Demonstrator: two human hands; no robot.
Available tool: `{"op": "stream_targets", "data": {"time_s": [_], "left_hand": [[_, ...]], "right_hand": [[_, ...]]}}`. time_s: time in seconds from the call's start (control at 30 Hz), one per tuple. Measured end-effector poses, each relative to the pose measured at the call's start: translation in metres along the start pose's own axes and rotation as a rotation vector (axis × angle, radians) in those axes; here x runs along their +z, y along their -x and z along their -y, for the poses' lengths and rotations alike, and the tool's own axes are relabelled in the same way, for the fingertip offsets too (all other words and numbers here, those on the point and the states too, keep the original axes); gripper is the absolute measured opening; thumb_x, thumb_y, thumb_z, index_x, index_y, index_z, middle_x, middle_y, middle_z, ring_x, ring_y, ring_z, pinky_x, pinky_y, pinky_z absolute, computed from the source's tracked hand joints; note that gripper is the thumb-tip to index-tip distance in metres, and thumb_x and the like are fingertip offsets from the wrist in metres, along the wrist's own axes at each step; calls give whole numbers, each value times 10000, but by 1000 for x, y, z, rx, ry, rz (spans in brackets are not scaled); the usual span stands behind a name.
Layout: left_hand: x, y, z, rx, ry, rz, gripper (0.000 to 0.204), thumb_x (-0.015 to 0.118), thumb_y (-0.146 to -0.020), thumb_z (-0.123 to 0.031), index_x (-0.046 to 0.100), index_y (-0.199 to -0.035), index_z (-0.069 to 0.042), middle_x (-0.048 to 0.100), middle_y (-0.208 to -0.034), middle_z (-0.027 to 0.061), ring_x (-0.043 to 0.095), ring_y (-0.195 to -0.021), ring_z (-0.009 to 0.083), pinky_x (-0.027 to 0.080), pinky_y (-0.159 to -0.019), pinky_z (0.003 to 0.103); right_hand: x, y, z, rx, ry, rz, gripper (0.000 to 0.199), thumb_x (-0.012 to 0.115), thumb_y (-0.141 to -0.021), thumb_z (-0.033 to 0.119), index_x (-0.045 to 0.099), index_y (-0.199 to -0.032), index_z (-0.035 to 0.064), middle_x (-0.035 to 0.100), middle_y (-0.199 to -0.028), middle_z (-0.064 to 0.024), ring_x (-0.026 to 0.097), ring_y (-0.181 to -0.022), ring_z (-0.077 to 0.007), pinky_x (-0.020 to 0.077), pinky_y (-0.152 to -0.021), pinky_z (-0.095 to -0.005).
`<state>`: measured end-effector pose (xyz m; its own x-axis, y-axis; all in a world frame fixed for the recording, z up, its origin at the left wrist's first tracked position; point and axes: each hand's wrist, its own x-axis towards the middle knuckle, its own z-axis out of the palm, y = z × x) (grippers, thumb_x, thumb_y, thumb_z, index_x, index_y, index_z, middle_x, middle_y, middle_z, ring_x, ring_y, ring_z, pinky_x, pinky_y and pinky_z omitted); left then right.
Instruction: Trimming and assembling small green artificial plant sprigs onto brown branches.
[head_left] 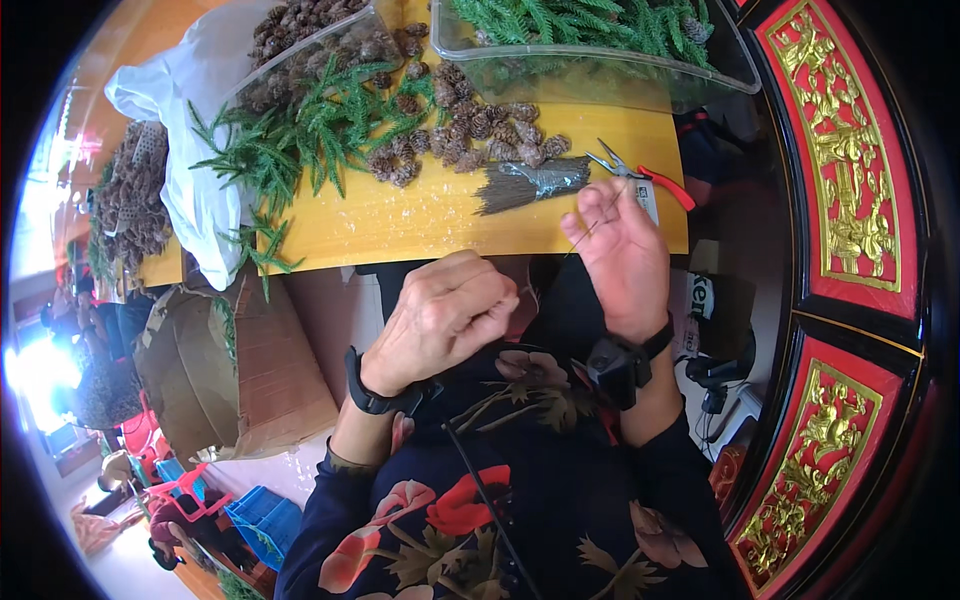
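Note:
My left hand [440, 310] is closed just off the table's near edge, its fingers curled together; what they hold, if anything, is hidden. To its right, my raised right hand [625, 255] pinches a thin dark wire [580, 240] between thumb and fingers, palm partly turned up. Beyond the hands, a bundle of brown wires [510, 187] with a clear plastic wrap lies on the yellow table [390, 235]. Beside it rest pliers with red handles [668, 187], close to my right fingertips. Small pine cones [500, 128] are heaped behind the bundle, next to green artificial fir sprigs [325, 130].
A clear bin [590, 75] of green sprigs stands at the back right; another clear container [320, 55] with cones is at the back left. A white plastic bag [205, 130] hangs over the left edge. Below stands a cardboard box [270, 370]. Carved red-gold panels [860, 150] border the right.

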<state>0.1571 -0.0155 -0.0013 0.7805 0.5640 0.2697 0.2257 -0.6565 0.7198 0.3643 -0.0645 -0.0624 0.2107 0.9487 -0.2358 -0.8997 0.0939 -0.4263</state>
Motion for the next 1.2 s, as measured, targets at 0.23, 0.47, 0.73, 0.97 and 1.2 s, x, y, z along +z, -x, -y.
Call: {"op": "stream_targets", "data": {"time_s": [0.23,0.47,0.73,0.97,1.2], "left_hand": [[10,2,9,-187,-126,65,129,711,-829,-79,678,-933,-10,668,-821,116,618,-716,271,493,-652,333],[21,-18,-1,-415,7,103,263,684,-901,-131,664,-1134,-10,708,-897,86,654,-765,188,505,-691,285],[29,-20,15,-551,733,40,129,638,-952,-133,648,-934,-6,618,-749,-22,526,-689,25,448,-603,215],[21,-12,14,-613,723,-16,86,619,-965,-96,619,-935,-15,572,-759,-46,508,-711,32,418,-667,191],[13,-11,12,-667,880,-88,107,617,-973,-134,631,-961,-29,599,-782,-27,522,-707,34,414,-637,193]], "right_hand": [[-3,1,1,0,49,37,163,497,-1032,258,566,-1048,111,585,-997,-10,570,-987,-144,461,-868,-339],[20,14,-14,-50,405,-34,193,497,-1034,240,600,-1054,79,607,-1057,-28,563,-1002,-129,454,-874,-311],[28,15,-21,-85,563,-23,224,499,-1033,222,615,-1055,31,611,-1064,-36,548,-1007,-97,435,-856,-266],[37,20,-28,-132,756,-55,162,559,-1003,165,623,-1036,20,649,-946,-24,564,-861,-80,434,-782,-226],[38,25,-42,-209,612,-90,144,568,-1000,165,615,-1025,32,663,-936,-43,577,-833,-85,441,-758,-227]]}}
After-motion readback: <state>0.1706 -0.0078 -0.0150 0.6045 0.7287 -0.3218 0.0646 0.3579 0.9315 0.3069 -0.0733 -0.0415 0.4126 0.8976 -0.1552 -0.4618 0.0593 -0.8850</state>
